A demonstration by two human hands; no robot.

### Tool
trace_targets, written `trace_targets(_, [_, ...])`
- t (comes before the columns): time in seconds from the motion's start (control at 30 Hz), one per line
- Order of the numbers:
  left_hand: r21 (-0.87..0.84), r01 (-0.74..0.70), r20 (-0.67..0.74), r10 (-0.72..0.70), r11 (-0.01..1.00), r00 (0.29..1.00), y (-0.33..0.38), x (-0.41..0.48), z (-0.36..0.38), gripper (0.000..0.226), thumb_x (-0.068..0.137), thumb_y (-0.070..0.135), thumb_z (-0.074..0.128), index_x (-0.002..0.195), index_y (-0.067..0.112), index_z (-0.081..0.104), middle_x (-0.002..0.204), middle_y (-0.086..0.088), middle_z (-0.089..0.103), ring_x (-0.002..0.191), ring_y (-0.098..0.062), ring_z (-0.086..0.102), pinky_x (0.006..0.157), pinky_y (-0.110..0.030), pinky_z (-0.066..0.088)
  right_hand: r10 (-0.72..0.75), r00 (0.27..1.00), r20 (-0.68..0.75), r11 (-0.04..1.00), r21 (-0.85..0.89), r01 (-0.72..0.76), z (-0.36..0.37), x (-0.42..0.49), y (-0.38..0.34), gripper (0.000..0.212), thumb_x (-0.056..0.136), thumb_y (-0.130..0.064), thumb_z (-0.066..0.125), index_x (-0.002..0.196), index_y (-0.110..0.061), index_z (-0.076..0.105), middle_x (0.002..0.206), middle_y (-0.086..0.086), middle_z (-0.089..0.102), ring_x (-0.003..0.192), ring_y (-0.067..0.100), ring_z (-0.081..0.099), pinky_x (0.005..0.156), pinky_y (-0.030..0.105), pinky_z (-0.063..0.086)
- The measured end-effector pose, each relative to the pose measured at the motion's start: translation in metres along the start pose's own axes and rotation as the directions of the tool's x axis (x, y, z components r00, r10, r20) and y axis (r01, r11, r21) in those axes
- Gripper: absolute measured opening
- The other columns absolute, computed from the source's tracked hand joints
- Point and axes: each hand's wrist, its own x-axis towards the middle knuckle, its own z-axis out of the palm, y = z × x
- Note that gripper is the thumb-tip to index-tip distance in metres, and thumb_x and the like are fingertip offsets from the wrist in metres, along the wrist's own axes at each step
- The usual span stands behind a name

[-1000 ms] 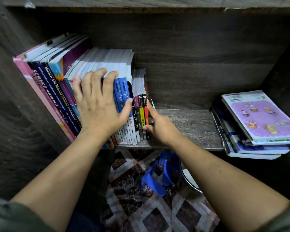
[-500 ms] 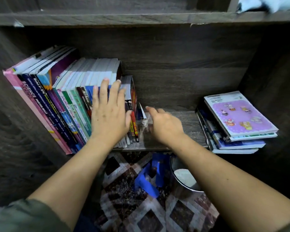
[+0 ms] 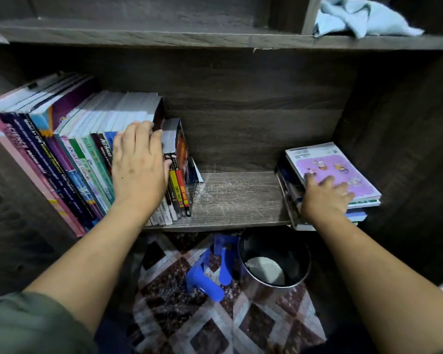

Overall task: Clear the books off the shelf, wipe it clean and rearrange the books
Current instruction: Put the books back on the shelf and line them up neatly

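Wooden shelf (image 3: 235, 198): leaning books (image 3: 69, 159) at 9 o'clock are braced by the flat left hand (image 3: 138, 164); the stack (image 3: 343, 164) at 3 o'clock is touched by the spread-fingered right hand (image 3: 322, 198). Toppling is risked if released.

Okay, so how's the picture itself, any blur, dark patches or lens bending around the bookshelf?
Head view: dim, with the shelf's side walls lost in shadow; the right hand on the flat stack looks smeared, the left hand on the standing books is sharper; the wide lens bows the upper board; no glare.
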Motion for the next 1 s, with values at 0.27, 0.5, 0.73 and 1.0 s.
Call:
trace_targets(0.27, [-0.008,0.042,0.0,-0.042,0.999,0.999,0.007,0.001,0.003,0.034,0.077,0.016,0.076,0.105,0.0,0.066,0.132,-0.023,0.042,0.128,-0.041,0.031,0.111,-0.054,0.02,-0.02,0.992,-0.124,0.998,0.058,0.028,-0.009,0.001,0.008,0.05,0.093,-0.009,0.05,0.14,-0.005,0.034,0.136,0.023,0.047,0.124,0.042,0.047,0.101,0.044,0.04])
trace_targets(0.5, [-0.08,0.055,-0.08,-0.062,0.995,0.995,0.007,0.003,0.003,0.066,0.074,0.017,0.077,0.131,0.001,0.046,0.128,-0.021,0.045,0.123,-0.039,0.038,0.109,-0.052,0.027,-0.219,0.621,-0.753,0.851,0.164,0.499,-0.034,-0.017,-0.021,0.021,0.071,-0.003,0.047,0.082,0.0,0.065,0.073,0.02,0.063,0.068,0.038,0.061,0.064,0.04,0.053])
trace_targets(0.73, [-0.102,0.057,-0.085,-0.066,0.993,0.994,0.007,0.001,0.002,0.07,0.078,0.021,0.074,0.136,0.0,0.04,0.133,-0.018,0.044,0.125,-0.035,0.038,0.112,-0.047,0.027,-0.496,0.489,-0.718,0.71,-0.011,0.704,-0.02,-0.058,-0.088,0.037,0.073,-0.015,0.037,0.085,-0.011,0.072,0.072,0.007,0.069,0.061,0.025,0.065,0.055,0.028,0.05])
trace_targets(1.0, [-0.11,-0.005,-0.098,-0.006,0.994,0.995,-0.007,-0.001,0.005,0.071,0.08,0.03,0.071,0.138,0.003,0.04,0.137,-0.015,0.045,0.127,-0.032,0.038,0.112,-0.044,0.025,-0.851,0.522,-0.059,0.525,-0.105,0.844,0.053,-0.083,-0.113,0.042,0.092,-0.013,0.05,0.134,-0.014,0.049,0.129,0.01,0.051,0.116,0.031,0.046,0.086,0.04,0.046])
